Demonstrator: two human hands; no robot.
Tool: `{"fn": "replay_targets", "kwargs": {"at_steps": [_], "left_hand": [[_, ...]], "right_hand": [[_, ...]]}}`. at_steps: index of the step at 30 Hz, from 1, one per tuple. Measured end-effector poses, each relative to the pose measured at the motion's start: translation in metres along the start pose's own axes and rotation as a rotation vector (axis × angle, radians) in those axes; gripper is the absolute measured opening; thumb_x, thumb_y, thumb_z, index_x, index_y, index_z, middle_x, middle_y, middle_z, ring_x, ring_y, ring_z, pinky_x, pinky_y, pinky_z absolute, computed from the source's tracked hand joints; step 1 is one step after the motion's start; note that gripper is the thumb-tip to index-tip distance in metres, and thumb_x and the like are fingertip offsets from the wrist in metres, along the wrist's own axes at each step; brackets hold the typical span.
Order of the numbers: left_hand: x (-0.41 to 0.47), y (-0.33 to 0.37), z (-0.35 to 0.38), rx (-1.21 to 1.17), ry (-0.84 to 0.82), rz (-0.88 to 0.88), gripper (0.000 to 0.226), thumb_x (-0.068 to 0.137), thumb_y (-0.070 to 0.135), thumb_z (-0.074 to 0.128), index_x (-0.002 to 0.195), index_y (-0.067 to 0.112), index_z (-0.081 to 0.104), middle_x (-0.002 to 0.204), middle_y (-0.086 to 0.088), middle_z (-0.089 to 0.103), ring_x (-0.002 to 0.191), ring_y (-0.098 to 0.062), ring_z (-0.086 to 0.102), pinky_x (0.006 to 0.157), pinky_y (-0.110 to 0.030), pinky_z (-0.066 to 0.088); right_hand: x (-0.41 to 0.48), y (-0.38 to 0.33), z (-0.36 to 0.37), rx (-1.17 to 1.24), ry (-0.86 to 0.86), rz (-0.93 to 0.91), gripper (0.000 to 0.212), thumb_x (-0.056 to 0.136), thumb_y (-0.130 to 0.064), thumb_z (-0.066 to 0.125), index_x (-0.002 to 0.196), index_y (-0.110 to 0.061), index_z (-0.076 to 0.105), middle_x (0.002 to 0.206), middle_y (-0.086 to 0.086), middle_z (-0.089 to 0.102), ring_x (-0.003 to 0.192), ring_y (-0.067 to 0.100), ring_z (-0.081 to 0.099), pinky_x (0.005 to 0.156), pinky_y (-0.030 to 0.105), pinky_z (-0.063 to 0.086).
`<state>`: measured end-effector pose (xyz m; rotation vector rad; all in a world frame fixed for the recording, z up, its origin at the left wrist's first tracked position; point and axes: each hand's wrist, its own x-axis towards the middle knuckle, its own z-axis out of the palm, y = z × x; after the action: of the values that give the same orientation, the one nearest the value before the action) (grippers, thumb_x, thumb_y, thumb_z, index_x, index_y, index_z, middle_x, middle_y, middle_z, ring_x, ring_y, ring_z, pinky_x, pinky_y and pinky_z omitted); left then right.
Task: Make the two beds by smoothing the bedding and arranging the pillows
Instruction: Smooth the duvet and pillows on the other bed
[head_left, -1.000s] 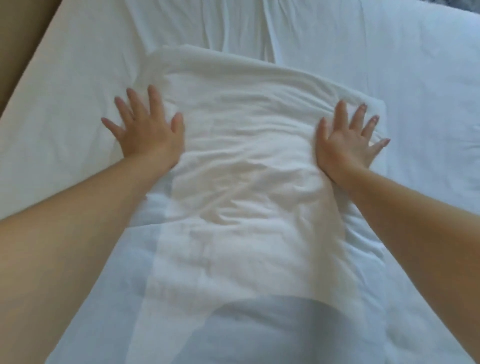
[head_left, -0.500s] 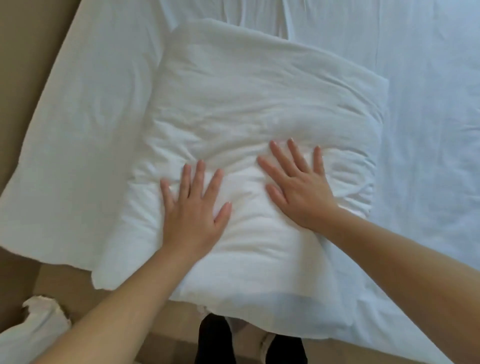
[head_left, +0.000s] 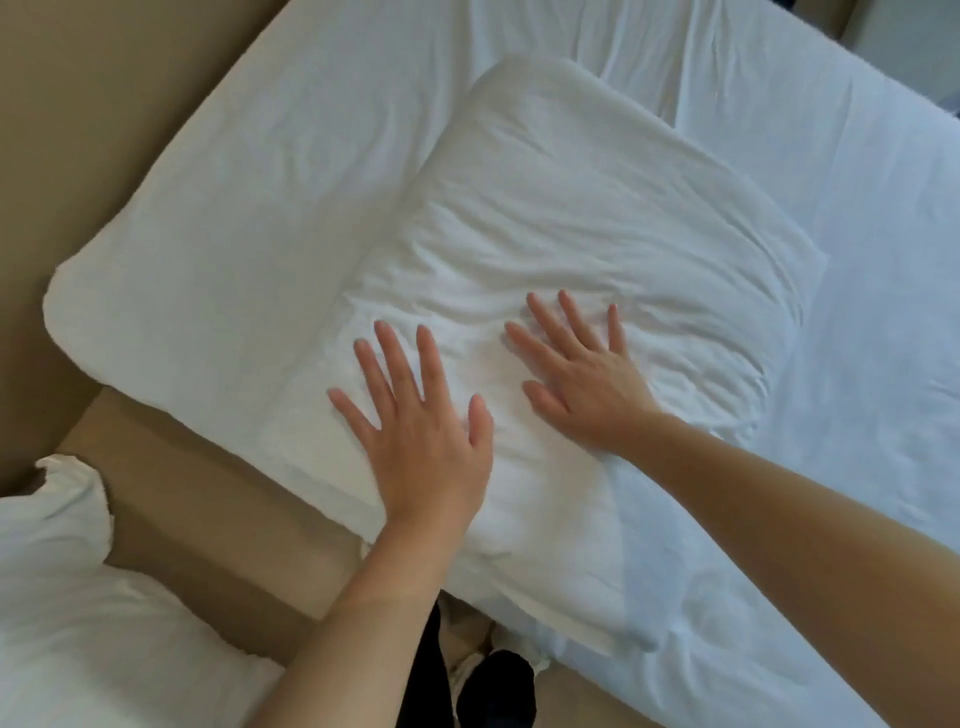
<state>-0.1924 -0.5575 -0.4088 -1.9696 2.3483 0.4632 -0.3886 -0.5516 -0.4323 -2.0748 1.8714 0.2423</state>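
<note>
Since 1.0 s ago, both hands have been brought in from the pillow's left and right edges onto its top, and they are placed much as they were 0.5 s ago.

1. Materials. The pillow (head_left: 597, 208) is cased in white woven cloth, soft and rumpled, with fine creases fanning from the centre of the frame toward its right edge. Its outline is roughly rectangular with rounded corners, set at a slant from lower centre to upper right. The bed sheet (head_left: 249, 197) beneath it is white and smoother, stretched over a mattress with a rounded corner at centre left.

2. Position. The pillow is laid on the sheet at the near side of the bed, its lower corner close to the bed's edge at lower centre.

3. Hands. The left hand (head_left: 423, 426) is laid palm down on the pillow's lower left part. The right hand (head_left: 589, 387) is laid flat just beside it, toward centre right. All fingers (head_left: 389, 353) are extended and spread; nothing is grasped. Cloth is dimpled under both palms.

4. Surroundings. Crumpled white bedding (head_left: 78, 613) is noted at lower left, against a tan surface (head_left: 104, 93). Dark-clad legs (head_left: 498, 686) are seen at bottom centre.
</note>
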Motion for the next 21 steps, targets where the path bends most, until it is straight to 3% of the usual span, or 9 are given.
{"fn": "replay_targets", "kwargs": {"at_steps": [5,15,21], "left_hand": [[0.036,-0.007,0.018,0.029,-0.060,-0.052,0.076,0.091,0.049,0.017,0.156,0.010,0.008,0.162,-0.018,-0.004,0.150,-0.034,-0.008,0.117,-0.063,0.003],[0.041,-0.038,0.044,0.061,0.001,-0.114,0.076,0.094,0.051,0.021,0.155,0.008,0.010,0.163,-0.016,0.002,0.151,-0.032,0.000,0.117,-0.061,0.002],[0.038,-0.042,0.075,0.128,0.043,-0.144,0.072,0.093,0.052,0.014,0.154,0.014,0.006,0.163,-0.011,0.004,0.151,-0.028,0.001,0.118,-0.060,0.000]], "right_hand": [[0.067,-0.016,-0.016,-0.076,0.012,-0.265,0.059,0.097,-0.045,0.021,0.155,-0.036,0.013,0.165,-0.005,0.003,0.152,0.025,-0.003,0.117,0.062,-0.004],[0.132,-0.040,-0.004,-0.302,0.032,-0.656,0.069,0.092,-0.054,0.030,0.155,-0.024,0.024,0.163,0.002,0.015,0.151,0.028,0.008,0.116,0.064,0.000],[0.152,-0.006,0.005,-0.373,0.108,-0.780,0.061,0.095,-0.048,0.028,0.153,-0.028,0.029,0.161,0.003,0.025,0.148,0.025,0.022,0.116,0.060,0.006]]}}
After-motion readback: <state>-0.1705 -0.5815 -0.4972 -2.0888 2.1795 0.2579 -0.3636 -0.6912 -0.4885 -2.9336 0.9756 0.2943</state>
